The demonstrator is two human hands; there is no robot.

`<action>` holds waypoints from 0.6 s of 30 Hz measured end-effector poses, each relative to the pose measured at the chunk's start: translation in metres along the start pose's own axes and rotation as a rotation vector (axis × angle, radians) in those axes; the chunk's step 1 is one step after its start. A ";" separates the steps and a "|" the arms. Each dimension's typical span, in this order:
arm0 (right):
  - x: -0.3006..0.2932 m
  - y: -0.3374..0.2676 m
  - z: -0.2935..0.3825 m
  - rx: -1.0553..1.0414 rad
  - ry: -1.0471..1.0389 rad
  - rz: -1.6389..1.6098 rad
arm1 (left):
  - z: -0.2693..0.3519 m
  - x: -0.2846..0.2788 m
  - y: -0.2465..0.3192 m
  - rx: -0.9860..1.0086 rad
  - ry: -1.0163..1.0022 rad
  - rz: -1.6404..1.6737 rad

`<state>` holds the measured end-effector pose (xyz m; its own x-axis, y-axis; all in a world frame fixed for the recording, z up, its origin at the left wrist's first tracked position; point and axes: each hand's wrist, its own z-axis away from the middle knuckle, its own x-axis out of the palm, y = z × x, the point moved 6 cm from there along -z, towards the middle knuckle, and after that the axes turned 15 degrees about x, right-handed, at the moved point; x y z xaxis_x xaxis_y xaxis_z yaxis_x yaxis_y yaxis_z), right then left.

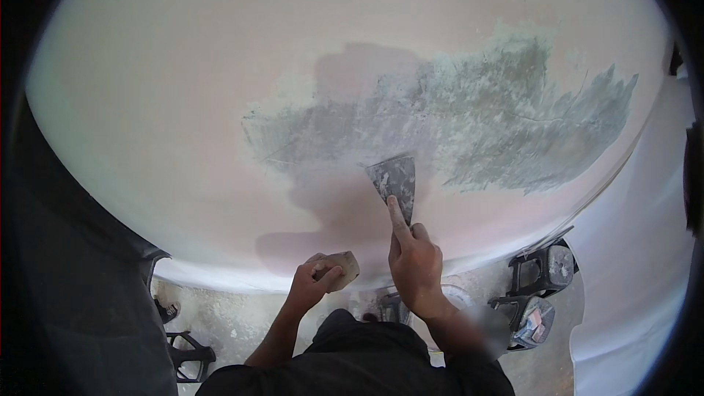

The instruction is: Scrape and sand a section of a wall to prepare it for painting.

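Note:
My right hand (415, 264) grips a broad putty knife (393, 176), its index finger stretched along the blade. Dried grey and white smears cover the metal. The blade's edge is at the pale surface (176, 121), just below a rough grey patch of filler (495, 115) that spreads to the right with streaky, ragged borders. Lower and to the left, my left hand (313, 283) holds a small tan block (344, 272) between thumb and fingers; its exact kind is unclear. My shadow falls across the surface and part of the patch.
Two black plastic stools stand at the lower right, one stool (550, 267) behind another stool (536, 319) that bears coloured pieces. Part of a black stool (192, 355) shows at lower left. Dark sheeting (88, 286) hangs left, white sheeting (632, 253) right. The floor (236, 319) is dusty.

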<state>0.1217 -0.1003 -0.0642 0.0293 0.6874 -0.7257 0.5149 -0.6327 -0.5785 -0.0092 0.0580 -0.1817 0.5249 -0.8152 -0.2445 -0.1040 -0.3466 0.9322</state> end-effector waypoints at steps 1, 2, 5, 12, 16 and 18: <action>0.000 0.002 -0.001 -0.001 0.000 -0.002 | 0.000 0.001 -0.002 0.000 0.002 -0.002; -0.002 0.005 -0.004 -0.008 -0.011 -0.036 | 0.000 0.004 -0.004 0.009 -0.005 0.005; 0.004 0.008 -0.005 0.001 0.013 -0.026 | -0.008 0.007 0.003 0.066 -0.037 -0.001; 0.016 0.017 -0.007 -0.074 0.063 -0.048 | -0.009 0.014 0.014 0.069 -0.072 -0.050; 0.016 0.015 -0.008 -0.077 0.044 -0.070 | -0.008 0.011 0.015 0.077 -0.057 -0.037; 0.019 0.022 -0.006 -0.052 0.028 -0.025 | -0.004 0.007 0.014 0.112 -0.024 -0.042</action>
<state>0.1390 -0.0992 -0.0886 0.0396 0.7132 -0.6998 0.5599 -0.5959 -0.5757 -0.0039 0.0495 -0.1692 0.5104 -0.8095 -0.2902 -0.1769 -0.4291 0.8858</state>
